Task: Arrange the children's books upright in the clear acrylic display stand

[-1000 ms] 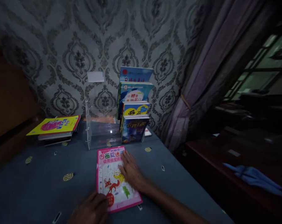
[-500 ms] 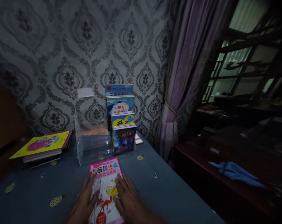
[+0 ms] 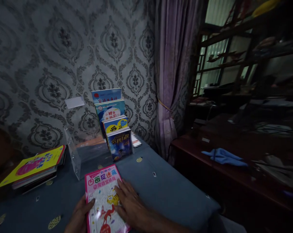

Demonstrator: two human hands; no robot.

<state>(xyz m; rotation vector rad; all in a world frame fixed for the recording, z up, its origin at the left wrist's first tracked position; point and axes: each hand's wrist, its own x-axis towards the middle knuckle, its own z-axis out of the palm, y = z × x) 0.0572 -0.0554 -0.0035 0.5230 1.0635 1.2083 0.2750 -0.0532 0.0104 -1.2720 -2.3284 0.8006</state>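
Observation:
A pink-bordered children's picture book (image 3: 103, 196) lies face up on the blue tablecloth, with a fox and a yellow cat on its cover. My left hand (image 3: 79, 213) grips its left edge, thumb on the cover and the other fingers out of sight at the side. Across the right part of the cover my right hand (image 3: 129, 202) rests flat with its fingers stretched out. Just beyond stands a clear acrylic book rack (image 3: 75, 158). Its right side holds upright books in steps, a dark blue book (image 3: 119, 145) in front and a taller blue book (image 3: 107, 95) at the back.
At the left lies a stack of books topped by a yellow book (image 3: 37, 163). The tablecloth (image 3: 166, 191) covers the table up to its right edge. Past that edge are a purple curtain (image 3: 168, 81) and a dark red surface with a blue cloth (image 3: 222, 157).
My left hand has gone from lying over the book's left side to gripping its left edge. My right hand stays on the cover. The view has shifted to the right.

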